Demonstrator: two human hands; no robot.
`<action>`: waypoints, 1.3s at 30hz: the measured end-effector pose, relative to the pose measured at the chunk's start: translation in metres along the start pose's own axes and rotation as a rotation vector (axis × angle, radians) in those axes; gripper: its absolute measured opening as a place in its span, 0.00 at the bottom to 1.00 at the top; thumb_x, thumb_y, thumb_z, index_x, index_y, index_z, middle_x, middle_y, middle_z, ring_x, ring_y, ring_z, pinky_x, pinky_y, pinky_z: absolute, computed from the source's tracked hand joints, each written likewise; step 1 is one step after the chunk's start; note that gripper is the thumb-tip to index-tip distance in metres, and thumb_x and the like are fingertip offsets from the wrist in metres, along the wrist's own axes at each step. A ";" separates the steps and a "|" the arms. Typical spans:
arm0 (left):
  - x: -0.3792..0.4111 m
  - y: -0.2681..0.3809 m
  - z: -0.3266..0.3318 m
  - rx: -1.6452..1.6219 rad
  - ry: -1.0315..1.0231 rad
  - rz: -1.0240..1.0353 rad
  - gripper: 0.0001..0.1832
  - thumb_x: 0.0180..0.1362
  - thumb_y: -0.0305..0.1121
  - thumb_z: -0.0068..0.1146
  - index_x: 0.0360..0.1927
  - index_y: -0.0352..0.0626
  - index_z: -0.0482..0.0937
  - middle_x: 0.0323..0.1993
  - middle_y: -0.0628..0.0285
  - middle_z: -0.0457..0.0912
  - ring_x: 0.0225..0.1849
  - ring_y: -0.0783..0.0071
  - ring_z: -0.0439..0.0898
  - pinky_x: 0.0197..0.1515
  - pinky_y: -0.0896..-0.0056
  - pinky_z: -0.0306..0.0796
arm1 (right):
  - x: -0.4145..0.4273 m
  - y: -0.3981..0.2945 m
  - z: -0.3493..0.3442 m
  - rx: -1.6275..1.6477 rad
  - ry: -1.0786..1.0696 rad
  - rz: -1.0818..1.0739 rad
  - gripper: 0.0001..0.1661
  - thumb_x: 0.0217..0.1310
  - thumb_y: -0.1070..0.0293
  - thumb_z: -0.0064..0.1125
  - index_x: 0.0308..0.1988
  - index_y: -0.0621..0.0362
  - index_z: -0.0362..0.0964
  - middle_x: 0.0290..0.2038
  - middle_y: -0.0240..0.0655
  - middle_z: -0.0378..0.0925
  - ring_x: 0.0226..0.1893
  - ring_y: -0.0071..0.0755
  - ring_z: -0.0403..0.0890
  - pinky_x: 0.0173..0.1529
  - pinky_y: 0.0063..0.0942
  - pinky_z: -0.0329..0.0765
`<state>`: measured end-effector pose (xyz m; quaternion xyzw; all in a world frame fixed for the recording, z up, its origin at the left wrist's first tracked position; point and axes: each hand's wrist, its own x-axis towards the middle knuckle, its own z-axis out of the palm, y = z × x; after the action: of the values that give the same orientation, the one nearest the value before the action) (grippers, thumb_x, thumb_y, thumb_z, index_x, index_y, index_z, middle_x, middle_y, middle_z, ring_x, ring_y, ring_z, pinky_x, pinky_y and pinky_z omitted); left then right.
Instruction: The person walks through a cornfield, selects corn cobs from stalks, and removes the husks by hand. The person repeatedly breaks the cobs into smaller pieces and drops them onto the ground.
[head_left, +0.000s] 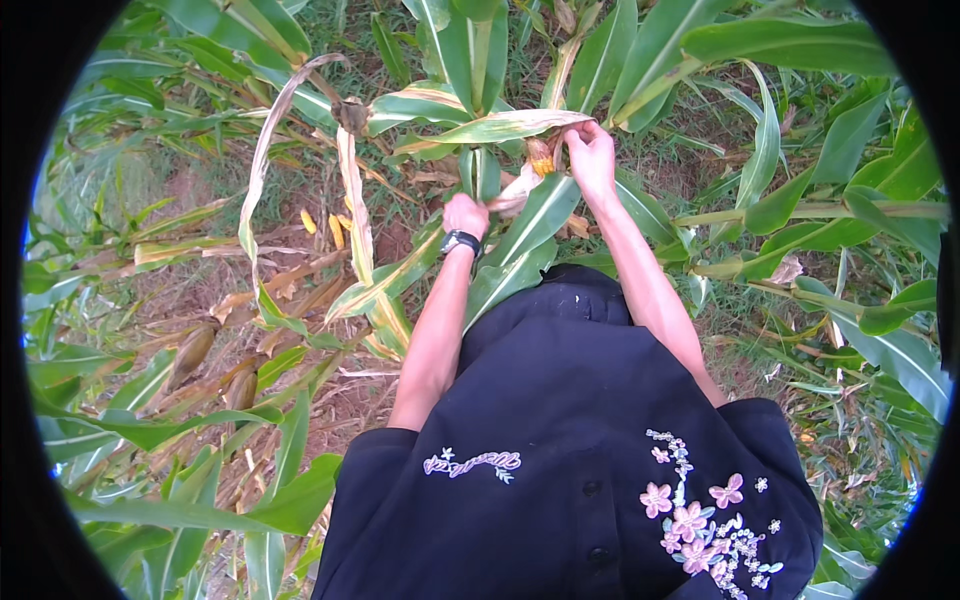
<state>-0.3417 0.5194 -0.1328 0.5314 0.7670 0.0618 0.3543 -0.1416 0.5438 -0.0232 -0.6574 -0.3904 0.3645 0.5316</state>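
Note:
A maize ear (541, 161) with its yellow kernels partly bared is between my two hands, and browned husk covers its upper end. My right hand (590, 154) pinches dry brown husk (559, 141) just right of the ear. A half-dried maize leaf (510, 126) arches over the ear, its tip reaching my right fingers. Lower left, my left hand (465, 215) is curled closed where a pale husk strip (516, 193) runs into it; its fingertips are hidden. A green maize stalk (478, 169) rises just beyond that hand. A dark watch (460, 241) circles my left wrist.
Several yellow maize cobs (335, 231) lie on the ground at left. Dry hanging leaves (356, 202) and brown husked ears (193, 352) are on that side too. Green maize leaves (810, 240) crowd the right. A broad leaf (525, 244) crosses before my dark embroidered shirt (540, 390).

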 end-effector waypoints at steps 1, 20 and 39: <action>-0.030 0.045 -0.040 0.125 0.125 0.041 0.12 0.54 0.33 0.56 0.38 0.34 0.78 0.28 0.50 0.82 0.34 0.63 0.83 0.40 0.64 0.76 | 0.001 0.005 -0.009 0.078 -0.008 0.058 0.11 0.58 0.73 0.52 0.40 0.68 0.74 0.33 0.40 0.81 0.34 0.25 0.80 0.42 0.23 0.74; -0.046 0.043 0.011 -1.177 0.057 0.232 0.21 0.64 0.41 0.51 0.50 0.32 0.71 0.38 0.51 0.80 0.36 0.70 0.82 0.39 0.73 0.76 | 0.011 0.011 0.011 0.531 0.168 0.264 0.11 0.60 0.79 0.40 0.36 0.66 0.72 0.30 0.36 0.78 0.26 0.24 0.77 0.30 0.22 0.73; -0.036 0.058 0.057 -1.872 -0.006 -0.224 0.24 0.65 0.46 0.34 0.54 0.39 0.66 0.57 0.50 0.70 0.60 0.53 0.68 0.63 0.46 0.62 | -0.016 0.007 -0.014 0.403 -0.245 0.293 0.13 0.68 0.69 0.42 0.45 0.67 0.68 0.37 0.42 0.79 0.37 0.34 0.81 0.45 0.30 0.78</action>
<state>-0.2557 0.4972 -0.1307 -0.0459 0.4512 0.6171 0.6431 -0.1353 0.5232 -0.0268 -0.5390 -0.2721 0.5846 0.5420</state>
